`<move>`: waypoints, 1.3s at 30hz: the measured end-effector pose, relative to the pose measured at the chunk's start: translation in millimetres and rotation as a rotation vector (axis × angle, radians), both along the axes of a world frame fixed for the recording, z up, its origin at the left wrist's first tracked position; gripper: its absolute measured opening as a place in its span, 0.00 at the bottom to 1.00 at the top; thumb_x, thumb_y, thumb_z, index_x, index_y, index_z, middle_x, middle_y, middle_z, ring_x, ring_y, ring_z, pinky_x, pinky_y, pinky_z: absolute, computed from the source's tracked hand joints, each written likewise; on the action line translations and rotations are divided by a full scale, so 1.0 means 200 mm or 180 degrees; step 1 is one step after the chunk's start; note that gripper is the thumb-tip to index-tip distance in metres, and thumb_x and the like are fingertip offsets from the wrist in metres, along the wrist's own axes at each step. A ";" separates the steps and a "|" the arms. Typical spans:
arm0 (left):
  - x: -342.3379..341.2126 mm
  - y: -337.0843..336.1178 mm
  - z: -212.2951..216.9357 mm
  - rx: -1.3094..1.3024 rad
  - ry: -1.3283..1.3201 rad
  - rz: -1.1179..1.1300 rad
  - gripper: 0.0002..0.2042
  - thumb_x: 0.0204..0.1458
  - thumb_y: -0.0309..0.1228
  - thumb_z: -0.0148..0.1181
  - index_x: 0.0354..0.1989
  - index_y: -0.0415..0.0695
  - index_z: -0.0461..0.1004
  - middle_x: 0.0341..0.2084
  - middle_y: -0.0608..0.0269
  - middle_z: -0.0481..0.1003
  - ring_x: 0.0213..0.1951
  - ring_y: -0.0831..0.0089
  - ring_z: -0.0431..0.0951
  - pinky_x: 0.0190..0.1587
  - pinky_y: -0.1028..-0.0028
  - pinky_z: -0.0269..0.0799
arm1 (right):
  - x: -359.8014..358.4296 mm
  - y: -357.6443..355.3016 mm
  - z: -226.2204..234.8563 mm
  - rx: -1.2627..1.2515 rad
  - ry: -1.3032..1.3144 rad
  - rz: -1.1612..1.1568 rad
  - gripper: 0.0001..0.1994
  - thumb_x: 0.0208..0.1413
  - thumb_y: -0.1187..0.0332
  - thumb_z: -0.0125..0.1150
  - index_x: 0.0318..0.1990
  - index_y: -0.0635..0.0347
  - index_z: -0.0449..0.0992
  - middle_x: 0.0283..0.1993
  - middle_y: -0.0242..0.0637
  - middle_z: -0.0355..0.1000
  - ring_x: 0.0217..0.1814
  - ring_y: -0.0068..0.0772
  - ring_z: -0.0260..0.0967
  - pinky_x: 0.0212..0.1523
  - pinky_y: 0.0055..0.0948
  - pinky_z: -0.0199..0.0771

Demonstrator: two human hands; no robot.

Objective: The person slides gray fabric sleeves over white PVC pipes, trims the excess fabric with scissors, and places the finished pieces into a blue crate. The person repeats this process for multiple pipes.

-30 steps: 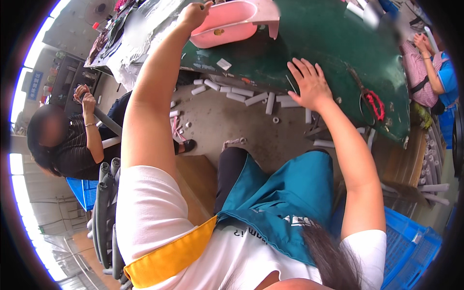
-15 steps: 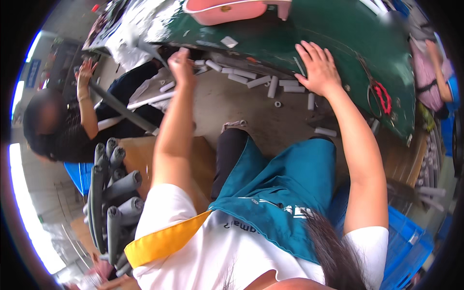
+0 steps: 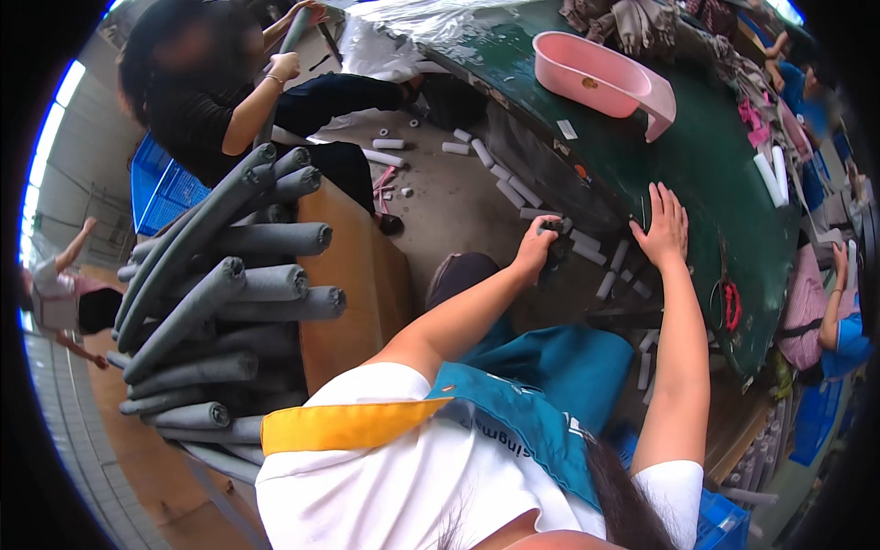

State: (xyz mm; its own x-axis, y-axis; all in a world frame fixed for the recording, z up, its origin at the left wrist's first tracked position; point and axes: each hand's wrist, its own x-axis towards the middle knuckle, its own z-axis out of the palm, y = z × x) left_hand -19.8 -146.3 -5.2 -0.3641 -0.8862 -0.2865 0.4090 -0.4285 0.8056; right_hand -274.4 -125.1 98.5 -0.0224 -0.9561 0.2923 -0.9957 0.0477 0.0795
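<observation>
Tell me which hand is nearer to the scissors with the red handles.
Right. The right hand rests with spread fingers on the green table, left of the scissors; the left hand is farther left, off the table's edge.

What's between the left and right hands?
In the head view, white tubes show between the left hand and the right hand, lower down, on the floor beside the green table.

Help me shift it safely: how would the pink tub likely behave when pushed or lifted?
The pink tub is probably stiff, as its walls stand without sagging. It looks light for its size, being hollow and thin-rimmed. Pushed, it would likely slide across the green table rather than roll, given its long shape.
</observation>
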 end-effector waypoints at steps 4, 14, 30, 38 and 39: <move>0.08 0.03 -0.01 -0.1833 -0.1442 0.0176 0.16 0.61 0.31 0.53 0.57 0.48 0.68 0.39 0.61 0.71 0.43 0.73 0.69 0.51 0.74 0.65 | 0.09 0.05 -0.02 -0.0463 0.0116 0.0594 0.40 0.50 0.55 0.66 0.67 0.57 0.54 0.69 0.46 0.51 0.72 0.48 0.46 0.70 0.55 0.44; 0.16 0.00 0.07 -0.0993 -0.0416 -0.1290 0.41 0.54 0.25 0.63 0.71 0.44 0.43 0.41 0.60 0.72 0.44 0.75 0.72 0.48 0.73 0.69 | 0.57 0.24 -0.05 0.0391 -0.2321 0.1159 0.15 0.47 0.81 0.58 0.44 0.57 0.72 0.40 0.45 0.75 0.47 0.55 0.72 0.45 0.42 0.72; 0.39 -1.57 -0.53 0.0694 -0.0471 0.1464 0.19 0.52 0.28 0.57 0.53 0.52 0.67 0.22 0.71 0.68 0.19 0.80 0.64 0.16 0.79 0.55 | 0.23 -0.38 0.14 0.1021 0.0464 0.2570 0.11 0.38 0.75 0.63 0.31 0.47 0.76 0.66 0.27 0.60 0.75 0.45 0.40 0.72 0.50 0.41; 0.55 -2.46 -0.69 -0.0820 -0.0720 0.1341 0.20 0.46 0.34 0.60 0.50 0.44 0.72 0.40 0.61 0.76 0.36 0.66 0.75 0.31 0.69 0.70 | 0.16 -0.44 0.07 0.1075 -0.0060 0.2632 0.06 0.45 0.70 0.59 0.32 0.50 0.77 0.59 0.28 0.68 0.73 0.38 0.49 0.72 0.52 0.44; 0.52 -2.53 -0.74 -0.0849 -0.0747 0.1172 0.20 0.47 0.34 0.60 0.50 0.44 0.71 0.40 0.61 0.76 0.36 0.66 0.75 0.32 0.69 0.70 | 0.14 -0.44 0.05 0.1124 -0.0166 0.2616 0.06 0.46 0.69 0.58 0.33 0.51 0.77 0.59 0.29 0.68 0.73 0.39 0.49 0.71 0.53 0.44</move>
